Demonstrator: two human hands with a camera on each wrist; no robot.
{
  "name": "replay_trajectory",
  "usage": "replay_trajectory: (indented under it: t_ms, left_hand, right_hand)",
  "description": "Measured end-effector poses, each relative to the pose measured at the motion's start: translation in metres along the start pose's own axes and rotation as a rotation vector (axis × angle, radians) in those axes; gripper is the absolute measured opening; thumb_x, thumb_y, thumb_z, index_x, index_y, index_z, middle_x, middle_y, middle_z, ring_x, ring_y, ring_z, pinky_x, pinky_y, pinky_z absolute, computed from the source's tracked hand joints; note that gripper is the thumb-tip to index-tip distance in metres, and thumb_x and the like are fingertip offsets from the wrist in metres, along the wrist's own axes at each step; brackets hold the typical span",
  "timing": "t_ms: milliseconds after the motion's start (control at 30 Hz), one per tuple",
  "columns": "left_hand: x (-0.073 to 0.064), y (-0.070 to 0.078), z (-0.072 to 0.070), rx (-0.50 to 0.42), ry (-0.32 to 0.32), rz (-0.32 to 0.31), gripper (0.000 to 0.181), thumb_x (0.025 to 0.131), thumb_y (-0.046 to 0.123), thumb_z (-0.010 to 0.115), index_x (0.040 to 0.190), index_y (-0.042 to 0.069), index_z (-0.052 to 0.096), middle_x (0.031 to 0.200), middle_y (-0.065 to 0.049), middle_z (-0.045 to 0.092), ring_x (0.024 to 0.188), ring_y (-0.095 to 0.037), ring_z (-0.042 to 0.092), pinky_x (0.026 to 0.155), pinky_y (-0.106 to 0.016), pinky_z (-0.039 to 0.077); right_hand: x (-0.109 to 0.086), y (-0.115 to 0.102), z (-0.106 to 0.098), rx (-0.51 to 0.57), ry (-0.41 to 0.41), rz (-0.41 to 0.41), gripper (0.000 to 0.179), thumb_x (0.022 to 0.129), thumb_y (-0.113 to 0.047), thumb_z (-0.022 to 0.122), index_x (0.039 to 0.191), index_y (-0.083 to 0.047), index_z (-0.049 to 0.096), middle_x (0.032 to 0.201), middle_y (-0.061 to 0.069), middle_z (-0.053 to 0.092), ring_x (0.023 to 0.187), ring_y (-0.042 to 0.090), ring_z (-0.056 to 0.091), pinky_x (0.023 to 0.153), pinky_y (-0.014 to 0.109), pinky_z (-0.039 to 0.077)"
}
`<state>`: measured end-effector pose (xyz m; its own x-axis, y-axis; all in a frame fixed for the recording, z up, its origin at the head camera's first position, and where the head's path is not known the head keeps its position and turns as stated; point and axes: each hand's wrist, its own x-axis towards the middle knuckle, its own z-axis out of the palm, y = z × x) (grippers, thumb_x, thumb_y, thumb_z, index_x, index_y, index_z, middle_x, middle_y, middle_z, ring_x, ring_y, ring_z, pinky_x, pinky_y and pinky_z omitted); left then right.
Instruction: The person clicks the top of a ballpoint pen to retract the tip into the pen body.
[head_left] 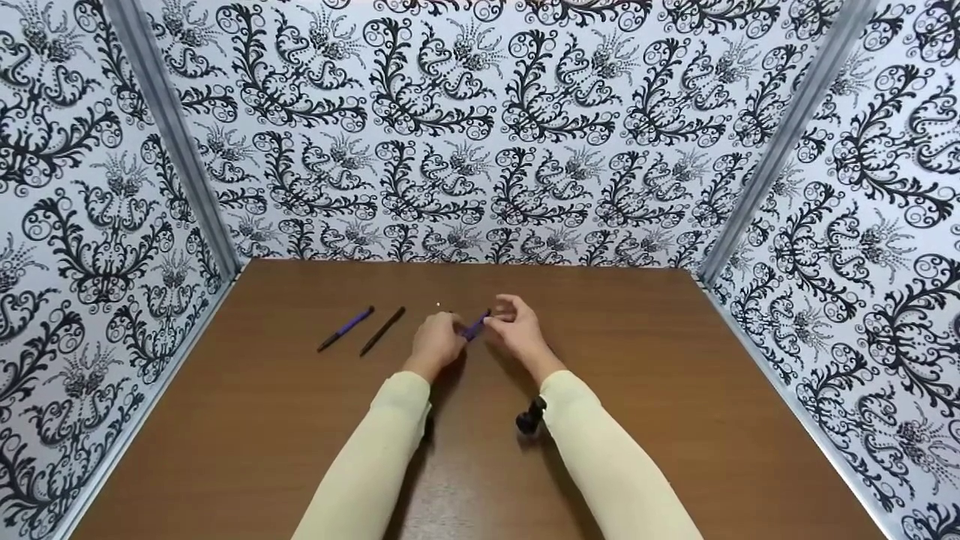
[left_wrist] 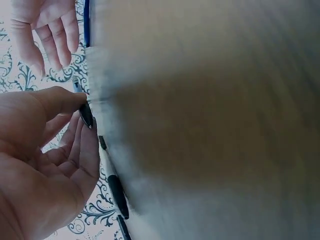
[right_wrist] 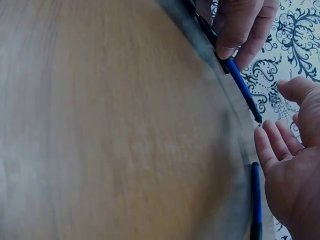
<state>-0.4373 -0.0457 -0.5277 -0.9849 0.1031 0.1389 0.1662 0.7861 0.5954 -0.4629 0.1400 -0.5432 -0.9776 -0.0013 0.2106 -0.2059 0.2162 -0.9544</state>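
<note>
My left hand pinches a blue pen with a black grip between thumb and fingers, low over the table. In the left wrist view, the dark tip of this pen shows at the fingertips. My right hand is just to the right, its fingers spread and nothing between them. The blue end of the held pen points towards its fingertips in the right wrist view. Another blue pen lies beside the right hand. Between the hands, blue barrel shows in the head view, partly covered by fingers.
Left of the hands, a black pen and a blue pen with black ends lie slanted on the brown table. Patterned panels enclose the back and sides. A black wrist camera sticks out from the right sleeve.
</note>
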Motion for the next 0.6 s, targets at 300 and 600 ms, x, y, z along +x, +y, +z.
replay_trajectory:
  t_ms: [300,600]
  left_hand:
    - [-0.004,0.006,-0.006,-0.134,0.091,0.063,0.02,0.092,0.005,0.082,0.111,0.01,0.085,0.099,-0.004,0.081,0.093,-0.026,0.074,0.089,-0.045,0.061]
    - [-0.007,0.013,-0.011,-0.269,0.117,0.086,0.019,0.096,0.003,0.08,0.114,0.007,0.083,0.101,-0.006,0.081,0.095,-0.025,0.075,0.089,-0.044,0.062]
  right_hand:
    - [0.002,-0.012,-0.004,0.031,0.024,-0.039,0.049,0.095,0.007,0.081,0.141,0.006,0.063,0.125,0.028,0.07,0.106,0.03,0.073,0.075,0.038,0.064]
    - [0.004,-0.024,-0.009,0.013,0.052,-0.055,0.049,0.095,0.006,0.082,0.14,0.004,0.065,0.123,0.024,0.071,0.109,0.034,0.071,0.083,0.026,0.059]
